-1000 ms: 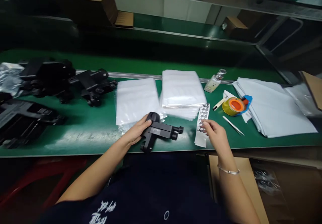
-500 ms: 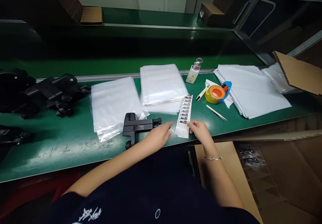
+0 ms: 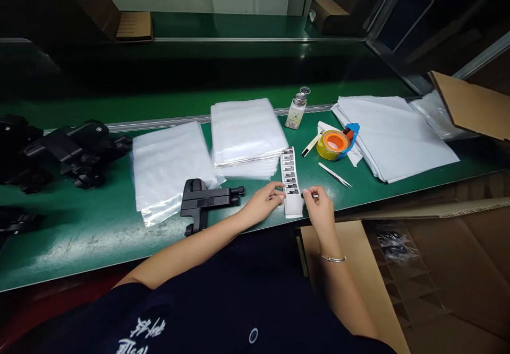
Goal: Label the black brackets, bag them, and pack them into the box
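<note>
A white label strip with a column of black-and-white labels lies near the front edge, its lower end blank. My left hand reaches in from the left, fingers stretched, with the tips at the strip's left edge beside the lowest label. Close to the strip's right edge is my right hand, its fingers bent, thumb and forefinger slightly apart. I see nothing held in it. A black clamp-like bracket with knobs lies left of my left hand. The strip's top end meets a stack of clear plastic bags.
More plastic bags lie at left, beside black device parts. Behind the strip stands a small bottle. To the right are tape rolls, tweezers, white sheets and an open cardboard box below the edge.
My left hand has moved right to the strip's edge. The right hand has come slightly off the strip's right edge. The strip now lies straighter, and the whole view has shifted a little.
</note>
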A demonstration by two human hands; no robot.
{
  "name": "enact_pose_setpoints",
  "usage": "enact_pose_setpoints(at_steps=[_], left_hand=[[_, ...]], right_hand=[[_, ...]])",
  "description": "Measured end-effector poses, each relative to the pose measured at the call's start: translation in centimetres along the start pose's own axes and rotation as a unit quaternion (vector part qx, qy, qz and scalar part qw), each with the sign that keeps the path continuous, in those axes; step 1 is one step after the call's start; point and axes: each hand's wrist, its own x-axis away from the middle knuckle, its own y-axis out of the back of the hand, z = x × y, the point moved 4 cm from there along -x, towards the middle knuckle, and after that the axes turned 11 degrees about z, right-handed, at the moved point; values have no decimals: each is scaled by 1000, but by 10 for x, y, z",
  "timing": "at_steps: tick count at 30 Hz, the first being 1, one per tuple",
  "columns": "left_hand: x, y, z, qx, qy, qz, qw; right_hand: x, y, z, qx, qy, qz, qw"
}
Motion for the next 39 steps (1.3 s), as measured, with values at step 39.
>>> enact_pose_setpoints(at_steps=[39], left_hand=[[131,122,46,-299,-8,-184,936]], right_hand=[[15,-126,101,-43,152,239,958]])
